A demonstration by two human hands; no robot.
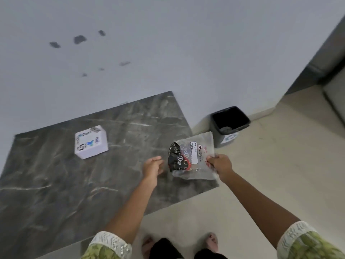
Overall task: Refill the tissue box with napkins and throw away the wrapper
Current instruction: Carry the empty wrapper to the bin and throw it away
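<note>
The right hand (pixel 220 164) is pinching the wrapper (pixel 194 156) by its right edge, grip clenched on the clear plastic; the wrapper is hanging flat over the counter's (pixel 56 184) right corner, printed label facing up, a dark crumpled patch showing at its left end; the left hand (pixel 152 168) is hovering just beside that end, fingers loosely curled, grip released and touching nothing; the box (pixel 91 142) is sitting well to the left on the dark marbled counter, white with blue print, apart from both hands; the bin (pixel 229 126) is standing on the floor (pixel 261 174) against the wall (pixel 168 43), just beyond the counter's corner, open-topped, something small and grey lying at its bottom; 2 bare feet are showing at the lower edge.
</note>
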